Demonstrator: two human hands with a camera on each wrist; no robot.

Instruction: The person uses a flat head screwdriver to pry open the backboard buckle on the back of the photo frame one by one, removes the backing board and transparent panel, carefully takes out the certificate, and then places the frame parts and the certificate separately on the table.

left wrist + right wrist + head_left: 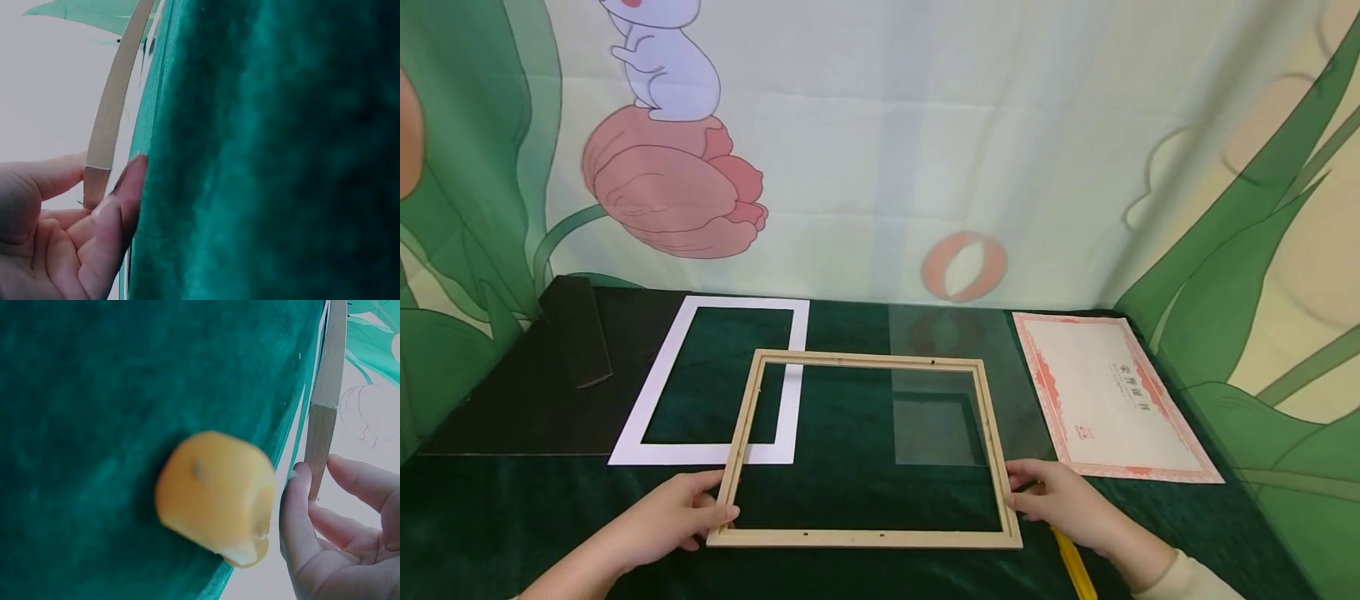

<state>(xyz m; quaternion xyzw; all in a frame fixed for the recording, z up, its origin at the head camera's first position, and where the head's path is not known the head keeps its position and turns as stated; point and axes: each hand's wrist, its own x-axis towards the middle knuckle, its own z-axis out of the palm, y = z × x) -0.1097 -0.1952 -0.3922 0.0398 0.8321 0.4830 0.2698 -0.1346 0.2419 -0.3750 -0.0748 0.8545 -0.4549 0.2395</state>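
Both hands hold a light wooden picture frame [865, 539], lifted at a tilt over the dark green cloth. My left hand [677, 512] grips its left side near the lower corner. On the right side, my right hand [1063, 500] pinches the frame between thumb and fingers. In the left wrist view, the thumb lies against one face of the wooden frame [112, 106] with fingers behind. The right wrist view has the frame's corner [322, 425] between thumb and fingers. Through its opening show part of a white mat [700, 454] and a clear sheet [925, 433].
A black backing board [490, 408] with a stand leg [580, 333] lies at the left. To the right is a red-bordered certificate [1105, 400]. A yellow-handled tool [1073, 567] lies by my right wrist. Behind hangs a printed curtain [850, 167].
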